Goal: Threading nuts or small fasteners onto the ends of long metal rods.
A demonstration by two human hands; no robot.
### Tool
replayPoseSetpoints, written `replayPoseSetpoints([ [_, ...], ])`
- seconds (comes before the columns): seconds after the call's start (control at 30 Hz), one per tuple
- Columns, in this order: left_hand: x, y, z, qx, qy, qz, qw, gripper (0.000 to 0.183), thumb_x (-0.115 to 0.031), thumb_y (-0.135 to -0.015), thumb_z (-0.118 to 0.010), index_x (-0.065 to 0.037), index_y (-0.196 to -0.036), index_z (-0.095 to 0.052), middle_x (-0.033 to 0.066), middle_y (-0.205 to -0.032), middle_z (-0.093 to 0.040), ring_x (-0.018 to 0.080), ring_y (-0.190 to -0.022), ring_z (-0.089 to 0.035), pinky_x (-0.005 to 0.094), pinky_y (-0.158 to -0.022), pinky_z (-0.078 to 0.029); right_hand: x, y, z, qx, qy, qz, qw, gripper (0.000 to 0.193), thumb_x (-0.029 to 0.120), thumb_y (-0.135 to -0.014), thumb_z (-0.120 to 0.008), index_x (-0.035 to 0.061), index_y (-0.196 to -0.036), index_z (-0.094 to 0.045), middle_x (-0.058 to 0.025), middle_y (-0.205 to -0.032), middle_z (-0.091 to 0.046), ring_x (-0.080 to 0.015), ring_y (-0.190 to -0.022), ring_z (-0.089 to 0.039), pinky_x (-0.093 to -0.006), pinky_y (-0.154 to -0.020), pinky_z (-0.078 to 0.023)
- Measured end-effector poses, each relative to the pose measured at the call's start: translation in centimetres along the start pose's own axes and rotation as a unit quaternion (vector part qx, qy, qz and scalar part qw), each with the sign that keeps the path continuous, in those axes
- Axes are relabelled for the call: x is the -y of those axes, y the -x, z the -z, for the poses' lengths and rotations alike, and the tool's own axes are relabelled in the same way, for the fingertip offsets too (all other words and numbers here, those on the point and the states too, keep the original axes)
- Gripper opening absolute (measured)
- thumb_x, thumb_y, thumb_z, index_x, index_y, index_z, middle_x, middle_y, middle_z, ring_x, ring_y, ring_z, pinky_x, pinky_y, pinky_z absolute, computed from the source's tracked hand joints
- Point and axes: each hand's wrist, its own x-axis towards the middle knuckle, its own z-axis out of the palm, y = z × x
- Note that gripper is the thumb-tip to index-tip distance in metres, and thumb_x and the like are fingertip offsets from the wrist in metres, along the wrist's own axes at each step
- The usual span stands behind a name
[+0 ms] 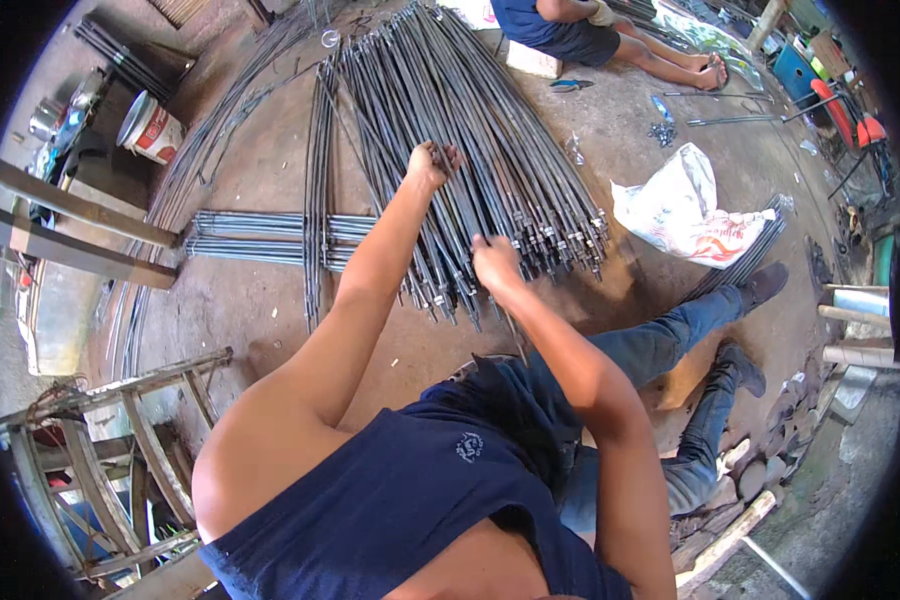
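A large fanned pile of dark metal rods [470,110] with threaded fittings at their near ends lies on the floor in front of me. Above its middle, my left hand [433,165] is closed, with something dark at its fingers that I cannot make out. Nearer to me, over the near ends of the rods, my right hand [495,265] is a closed fist. A dark tip shows at its thumb side, and a thin dark strip hangs below by the wrist; what it grips is mostly hidden.
Bundled rods [260,236] lie crosswise under the pile's left side. A white sack [680,210] covers more rods at right. At far left stands a white-and-red bucket [153,130]; a wooden ladder-like frame [120,400] is near left. Another person [610,40] sits on the floor beyond.
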Motion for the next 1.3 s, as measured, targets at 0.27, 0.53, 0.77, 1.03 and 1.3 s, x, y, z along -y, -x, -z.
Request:
replayPoseSetpoints([
  [0.27, 2.8, 5.7, 5.2, 0.057, -0.154, 0.045, 0.985, 0.022, -0.033, -0.097, -0.05, -0.012, -0.091, -0.054, 0.007, -0.087, -0.061, 0.0253, -0.085, -0.061, 0.0467, -0.08, -0.051, 2.9, -6.8, -2.3, -0.031, 0.002, 0.032, 0.999, 0.033, 0.022, -0.085, -0.056, -0.0094, -0.083, -0.066, -0.0338, -0.09, -0.064, -0.046, -0.093, -0.064, -0.0493, -0.085, -0.05],
  [0.53, 3.5, 7.3, 5.0, 0.058, -0.116, 0.023, 0.991, 0.026, -0.03, -0.099, -0.051, -0.006, -0.09, -0.058, 0.0081, -0.079, -0.06, 0.0248, -0.076, -0.059, 0.0373, -0.074, -0.05, 3.0, -5.5, -3.8, 0.012, -0.049, 0.034, 0.998, 0.032, 0.017, -0.076, -0.054, -0.0059, -0.093, -0.068, -0.0324, -0.096, -0.065, -0.0447, -0.096, -0.064, -0.047, -0.088, -0.049],
  [0.77, 5.0, 1.3, 5.1, -0.089, -0.022, 0.016, 0.996, 0.013, -0.011, -0.094, -0.056, -0.002, -0.086, -0.052, 0.0079, -0.071, -0.056, 0.0228, -0.061, -0.059, 0.0323, -0.055, -0.055, -1.4, -7.1, 0.1, 0.048, -0.174, 0.092, 0.979, 0.026, 0.022, -0.079, -0.069, -0.0026, -0.086, -0.071, -0.0187, -0.079, -0.071, -0.028, -0.077, -0.069, -0.0374, -0.071, -0.052],
  [1.03, 9.2, -3.0, 10.3, -0.315, -0.327, -0.245, 0.856, 0.034, -0.022, -0.082, -0.072, 0.006, -0.098, -0.062, 0.0204, -0.097, -0.067, 0.0295, -0.086, -0.066, 0.0413, -0.074, -0.053, -2.0, -2.9, 13.9, 0.026, -0.295, 0.0, 0.955, 0.02, 0.016, -0.089, -0.064, -0.001, -0.098, -0.068, -0.0073, -0.081, -0.069, -0.0126, -0.068, -0.065, -0.0248, -0.058, -0.049],
  [1.3, 10.4, 1.4, 7.9, -0.333, -0.402, -0.328, 0.788, 0.032, -0.02, -0.081, -0.071, 0.01, -0.089, -0.066, 0.0224, -0.085, -0.07, 0.0337, -0.081, -0.069, 0.0412, -0.076, -0.053, -5.2, -0.3, 18.5, -0.042, -0.33, -0.083, 0.939, 0.018, 0.017, -0.09, -0.063, 0.0018, -0.1, -0.065, -0.0057, -0.083, -0.068, -0.0119, -0.07, -0.065, -0.0228, -0.059, -0.046],
])
